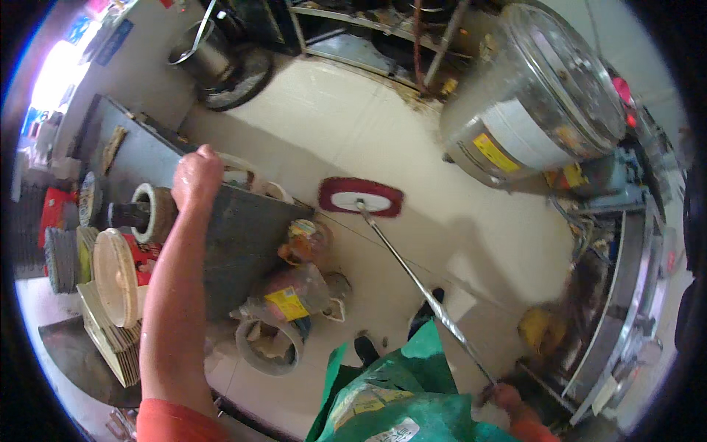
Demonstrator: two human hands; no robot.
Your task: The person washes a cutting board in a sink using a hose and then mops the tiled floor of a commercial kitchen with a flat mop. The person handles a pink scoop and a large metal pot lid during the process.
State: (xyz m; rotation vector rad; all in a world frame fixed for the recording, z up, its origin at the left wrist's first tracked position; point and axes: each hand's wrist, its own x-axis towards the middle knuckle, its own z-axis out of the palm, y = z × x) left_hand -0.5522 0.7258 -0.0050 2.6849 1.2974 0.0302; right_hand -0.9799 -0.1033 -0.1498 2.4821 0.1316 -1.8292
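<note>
In my right hand [504, 399], at the lower right, is the end of a long metal mop pole [422, 287]. The pole runs up and left to a flat mop head [362, 197] with a dark red pad and a white plate, lying on the pale tiled floor. At the left, my left hand [198, 175] is curled at the edge of a dark grey tabletop [243, 243]; whether it grips the edge I cannot tell. Near that arm stand a roll-shaped object [152, 212] and a round, pale lidded tub [115, 278].
A large clear-lidded metal drum [497, 138] stands upper right. Bagged goods [293, 293] and a round open container [269, 347] sit on the floor beside the table. A metal pot [204, 55] is at upper left, a metal rack [353, 55] along the top, metal shelving [602, 298] at right.
</note>
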